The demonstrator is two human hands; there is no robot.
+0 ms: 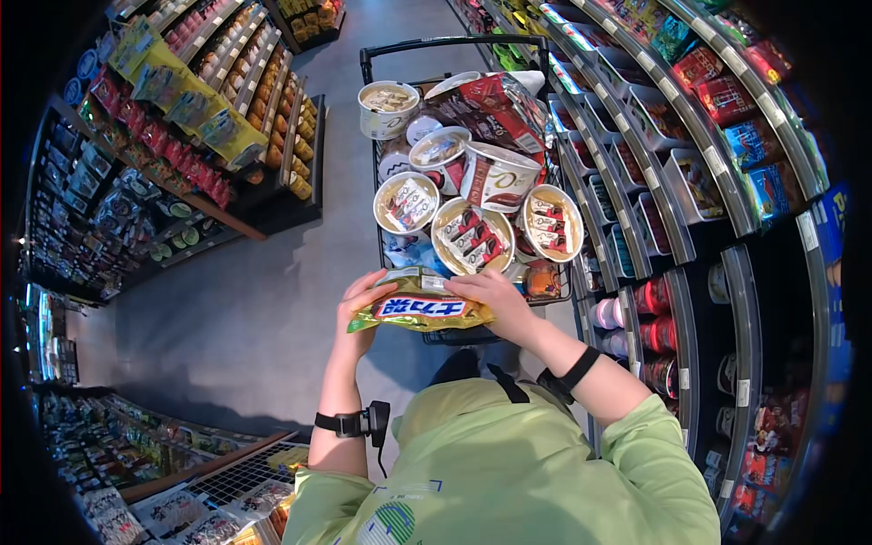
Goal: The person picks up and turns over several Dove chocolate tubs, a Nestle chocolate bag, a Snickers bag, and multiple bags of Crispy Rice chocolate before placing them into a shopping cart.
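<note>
Between my two hands is a yellow-green plastic snack bag (pixel 422 315) with large printed lettering. My left hand (pixel 360 303) grips its left end, and my right hand (pixel 497 300) has the right end. Just beyond the bag stands a black wire shopping cart (pixel 453 43) heaped with goods. Several round Dove chocolate tubs with clear lids lie in it; one tub (pixel 473 237) is nearest my right hand, another (pixel 407 203) sits to its left. A tub on its side (pixel 499 178) leans among them. Behind these rests a dark red and brown packet (pixel 487 109).
Tall shelves (pixel 637 157) with bins of packaged sweets run close along the right side. At the left, a slanted display (pixel 259 102) holds packets, and its brown edge (pixel 204 212) juts over the grey floor (pixel 238 300). A wire rack (pixel 238 477) stands at the lower left.
</note>
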